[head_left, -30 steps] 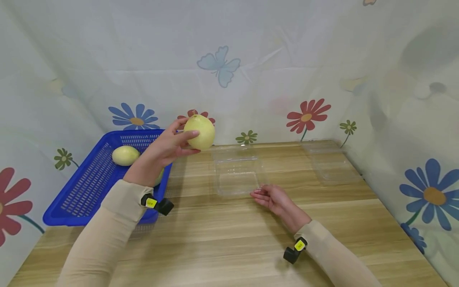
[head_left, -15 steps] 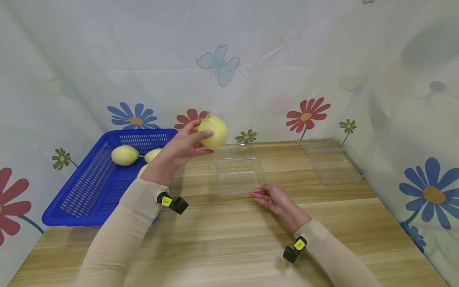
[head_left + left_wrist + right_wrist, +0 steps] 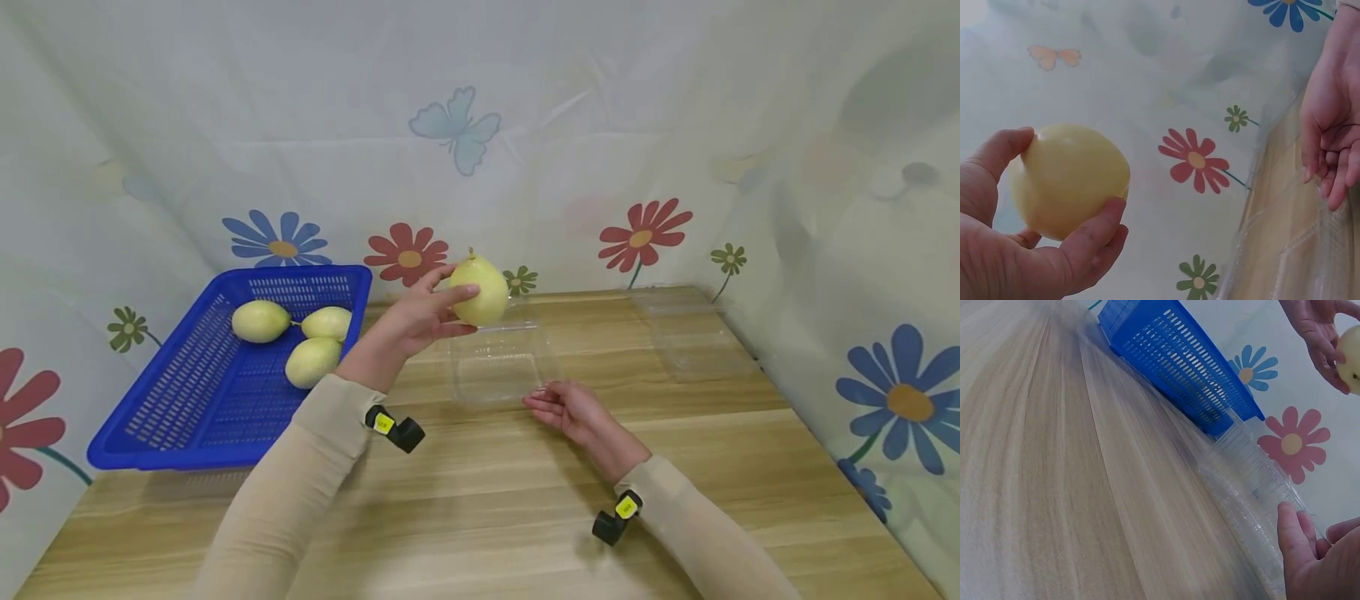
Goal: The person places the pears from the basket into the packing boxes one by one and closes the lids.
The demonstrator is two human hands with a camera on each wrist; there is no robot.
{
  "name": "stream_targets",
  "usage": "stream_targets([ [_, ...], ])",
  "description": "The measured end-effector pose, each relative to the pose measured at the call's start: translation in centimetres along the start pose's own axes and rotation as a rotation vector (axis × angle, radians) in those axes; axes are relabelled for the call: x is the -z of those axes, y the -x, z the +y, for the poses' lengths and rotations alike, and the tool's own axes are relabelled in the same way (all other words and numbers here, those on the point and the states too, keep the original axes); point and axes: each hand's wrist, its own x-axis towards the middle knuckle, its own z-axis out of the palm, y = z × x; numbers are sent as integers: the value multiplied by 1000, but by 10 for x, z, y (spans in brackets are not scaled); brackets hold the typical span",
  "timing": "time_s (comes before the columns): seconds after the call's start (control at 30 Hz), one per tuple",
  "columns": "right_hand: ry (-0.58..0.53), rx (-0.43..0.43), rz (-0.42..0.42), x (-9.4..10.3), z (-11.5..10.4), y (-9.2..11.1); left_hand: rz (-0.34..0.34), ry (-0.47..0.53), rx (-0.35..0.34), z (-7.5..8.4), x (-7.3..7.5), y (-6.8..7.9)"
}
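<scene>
In the head view my left hand (image 3: 420,321) holds a pale yellow pear (image 3: 483,290) raised above the table, stem up. The left wrist view shows thumb and fingers curled round this pear (image 3: 1072,178). Behind and below it stands a clear plastic box (image 3: 498,371) with its hinged lid folded back. At the box's near right corner, my right hand (image 3: 573,412) grips the rim lightly with thumb and curled fingers. More pears, including one at the back left (image 3: 261,322), lie in a blue basket (image 3: 165,392) on the left.
A further clear plastic container (image 3: 693,337) stands at the back right of the wooden table (image 3: 480,508). A white flowered cloth (image 3: 525,192) hangs right behind the table and along both sides.
My left hand has carried the pear to the right, from beside the basket to over the back of the plastic box. The pears in the basket have come into view. My right hand stays put.
</scene>
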Motion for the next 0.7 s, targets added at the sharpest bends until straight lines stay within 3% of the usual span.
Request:
stream_targets([
  [0.7, 6, -12, 7, 0, -1, -1, -2, 84, 98, -39, -25, -33],
])
